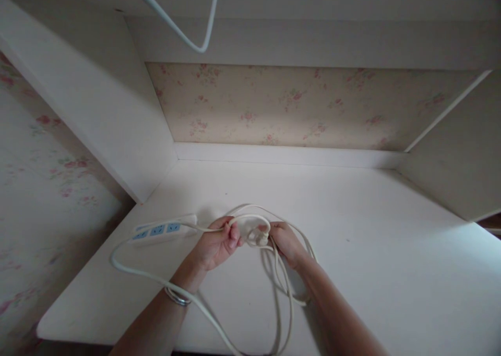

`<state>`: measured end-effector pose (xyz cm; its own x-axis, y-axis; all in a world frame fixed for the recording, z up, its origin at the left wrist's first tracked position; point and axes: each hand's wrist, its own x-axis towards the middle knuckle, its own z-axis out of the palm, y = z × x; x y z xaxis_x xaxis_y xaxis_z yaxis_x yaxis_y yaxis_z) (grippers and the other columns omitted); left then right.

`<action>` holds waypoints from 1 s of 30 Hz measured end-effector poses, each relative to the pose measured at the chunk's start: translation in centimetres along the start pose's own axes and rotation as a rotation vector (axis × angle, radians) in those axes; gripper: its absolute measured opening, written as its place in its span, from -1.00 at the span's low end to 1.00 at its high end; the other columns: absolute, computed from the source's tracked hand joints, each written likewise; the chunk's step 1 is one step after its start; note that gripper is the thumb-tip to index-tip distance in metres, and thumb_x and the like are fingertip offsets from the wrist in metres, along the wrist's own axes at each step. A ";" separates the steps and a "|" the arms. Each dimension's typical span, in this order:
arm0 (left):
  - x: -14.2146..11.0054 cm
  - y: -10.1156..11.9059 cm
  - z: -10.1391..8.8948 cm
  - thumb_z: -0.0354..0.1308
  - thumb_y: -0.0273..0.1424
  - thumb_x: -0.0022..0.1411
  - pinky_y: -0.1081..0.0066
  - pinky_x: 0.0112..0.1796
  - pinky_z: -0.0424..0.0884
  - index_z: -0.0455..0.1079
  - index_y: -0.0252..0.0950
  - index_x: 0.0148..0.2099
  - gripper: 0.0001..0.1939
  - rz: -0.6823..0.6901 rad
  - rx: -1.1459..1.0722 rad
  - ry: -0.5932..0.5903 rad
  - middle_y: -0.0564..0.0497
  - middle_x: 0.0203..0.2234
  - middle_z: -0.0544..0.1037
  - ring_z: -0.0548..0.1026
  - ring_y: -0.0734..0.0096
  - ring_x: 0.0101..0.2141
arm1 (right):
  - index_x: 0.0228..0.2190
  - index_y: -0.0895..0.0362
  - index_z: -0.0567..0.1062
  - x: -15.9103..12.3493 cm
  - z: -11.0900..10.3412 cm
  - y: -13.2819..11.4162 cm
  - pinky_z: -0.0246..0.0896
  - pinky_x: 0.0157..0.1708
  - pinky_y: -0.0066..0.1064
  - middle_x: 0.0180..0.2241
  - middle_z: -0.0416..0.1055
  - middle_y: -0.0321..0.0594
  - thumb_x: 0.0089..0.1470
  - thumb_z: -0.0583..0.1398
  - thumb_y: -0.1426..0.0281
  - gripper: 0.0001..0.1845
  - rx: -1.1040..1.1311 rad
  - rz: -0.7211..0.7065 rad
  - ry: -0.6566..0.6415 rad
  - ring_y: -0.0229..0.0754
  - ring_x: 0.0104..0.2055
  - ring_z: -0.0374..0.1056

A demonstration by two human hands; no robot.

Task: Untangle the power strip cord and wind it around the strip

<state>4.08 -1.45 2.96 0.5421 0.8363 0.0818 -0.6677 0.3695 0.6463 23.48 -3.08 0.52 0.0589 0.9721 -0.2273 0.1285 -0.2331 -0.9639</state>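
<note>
A white power strip (166,228) with blue sockets lies on the desk at the left. Its pale cord (291,293) runs in loose loops over the desk and across both hands. My left hand (221,241) is closed round a stretch of this cord, just right of the strip. Close by, my right hand (285,241) grips the plug end (258,236) along with loops of the cord. Fingers partly cover the plug, so its prongs cannot be made out clearly. One loop hangs down towards the front edge, and another passes over my left wrist.
The white desk (371,262) is enclosed by a left side panel (97,84), a right panel (462,147) and a shelf (313,43) overhead. Floral wallpaper (274,105) covers the back. A bent white cable (176,27) hangs at the top, near the camera.
</note>
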 end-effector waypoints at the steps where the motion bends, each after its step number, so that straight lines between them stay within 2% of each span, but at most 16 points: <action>1: 0.0 0.2 0.0 0.34 -0.42 0.05 0.48 -0.44 0.29 0.42 -0.35 -0.38 -0.85 0.019 -0.016 0.013 0.15 -0.62 0.39 0.25 0.68 -0.65 | -0.69 0.16 0.39 0.0 0.0 0.0 -0.23 -0.65 -0.47 -0.75 0.13 -0.41 -0.12 0.15 0.28 -0.75 -0.011 0.016 -0.013 -0.37 -0.67 -0.08; 4: 0.0 1.0 -0.1 0.31 -0.48 0.07 0.50 -0.44 0.28 0.41 -0.31 -0.33 -0.88 0.073 -0.077 0.077 0.18 -0.59 0.39 0.25 0.70 -0.64 | -0.62 0.15 0.41 0.2 -0.5 -0.2 -0.20 -0.65 -0.47 -0.73 0.14 -0.41 -0.05 0.15 0.17 -0.68 -0.019 0.019 0.037 -0.37 -0.68 -0.05; 8: 0.1 1.9 -0.1 0.28 -0.48 0.10 0.47 -0.41 0.28 0.40 -0.24 -0.26 -0.86 0.114 -0.170 0.101 0.21 -0.56 0.38 0.26 0.67 -0.61 | -0.61 0.11 0.32 0.6 -1.4 -0.3 -0.04 -0.67 -0.47 -0.73 0.17 -0.40 0.01 0.11 -0.05 -0.51 0.052 -0.033 0.204 -0.32 -0.69 0.08; 11: 0.2 2.2 -0.1 0.27 -0.46 0.12 0.47 -0.41 0.25 0.40 -0.23 -0.24 -0.86 0.128 -0.188 0.107 0.21 -0.56 0.38 0.25 0.67 -0.60 | -0.57 0.09 0.30 0.8 -1.9 -0.1 0.11 -0.65 -0.44 -0.70 0.25 -0.34 0.03 0.08 -0.10 -0.49 0.115 -0.033 0.273 -0.26 -0.66 0.21; 15: 0.3 2.3 -0.1 0.23 -0.44 0.17 0.46 -0.42 0.23 0.41 -0.21 -0.24 -0.91 0.135 -0.174 0.128 0.20 -0.55 0.39 0.24 0.67 -0.60 | -0.41 0.08 0.35 0.7 -2.0 -0.2 0.33 -0.50 -0.38 -0.43 0.46 -0.17 0.04 0.06 -0.10 -0.52 0.254 0.039 0.251 -0.11 -0.40 0.45; 23: 0.3 2.0 0.0 0.23 -0.42 0.17 0.44 -0.41 0.25 0.41 -0.24 -0.23 -0.91 0.105 -0.165 0.111 0.19 -0.54 0.40 0.26 0.63 -0.58 | -0.36 0.10 0.37 0.5 -1.7 -0.3 0.35 -0.39 -0.37 -0.26 0.50 -0.13 -0.02 0.22 0.05 -0.62 0.459 0.081 0.133 -0.10 -0.26 0.47; 26: 0.2 2.0 0.0 0.21 -0.42 0.19 0.44 -0.41 0.25 0.41 -0.24 -0.24 -0.92 0.106 -0.148 0.120 0.18 -0.54 0.39 0.26 0.63 -0.58 | -0.33 0.14 0.46 1.0 -1.6 0.4 0.34 -0.26 -0.32 -0.27 0.49 -0.12 -0.04 0.24 0.11 -0.64 0.335 0.009 0.118 -0.11 -0.24 0.43; 28: 0.2 2.0 0.0 0.21 -0.41 0.19 0.44 -0.41 0.24 0.41 -0.24 -0.24 -0.93 0.106 -0.137 0.125 0.18 -0.54 0.39 0.25 0.63 -0.59 | -0.26 0.14 0.50 1.4 -1.8 0.8 0.31 -0.20 -0.29 -0.27 0.49 -0.12 -0.02 0.21 0.12 -0.62 0.148 -0.057 0.198 -0.11 -0.24 0.41; 30: 0.1 2.0 0.0 0.21 -0.41 0.19 0.45 -0.41 0.25 0.41 -0.25 -0.24 -0.92 0.105 -0.125 0.130 0.17 -0.54 0.39 0.26 0.63 -0.58 | -0.20 0.13 0.52 1.7 -2.2 0.8 0.27 -0.15 -0.28 -0.20 0.48 -0.10 0.00 0.19 0.12 -0.59 -0.063 -0.159 0.336 -0.11 -0.21 0.39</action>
<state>2.83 -0.61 4.28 0.4013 0.9151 0.0400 -0.7794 0.3182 0.5397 25.86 -1.70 -0.35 0.3537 0.9354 -0.0068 0.2225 -0.0912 -0.9707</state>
